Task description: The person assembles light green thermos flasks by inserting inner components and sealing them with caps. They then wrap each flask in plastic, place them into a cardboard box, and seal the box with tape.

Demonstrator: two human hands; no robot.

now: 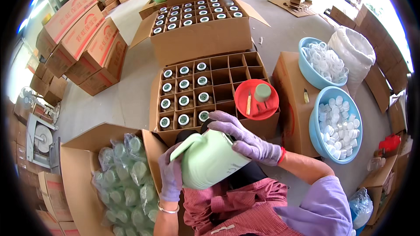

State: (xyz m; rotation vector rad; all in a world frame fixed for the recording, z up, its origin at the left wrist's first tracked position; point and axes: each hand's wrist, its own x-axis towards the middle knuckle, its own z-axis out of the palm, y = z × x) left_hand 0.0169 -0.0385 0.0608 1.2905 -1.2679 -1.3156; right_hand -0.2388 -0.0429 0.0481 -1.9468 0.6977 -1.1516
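Centre frame, the divided carton [154, 100] shows three columns of capped jars filled, the right-hand cells bare. Just below it, the pale green jug [210, 159] is tilted, spout toward the carton's lower edge. The right hand [245, 137] lies over its top, grip wrapped round; the left hand [170, 177] cups its side, fingers pressed on. The jug's mouth and the jar beneath are hidden.

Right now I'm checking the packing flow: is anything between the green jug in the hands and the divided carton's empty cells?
Partly: the red tray rests over the divided carton's right-hand cells. Its other empty cells lie open beyond the green jug.
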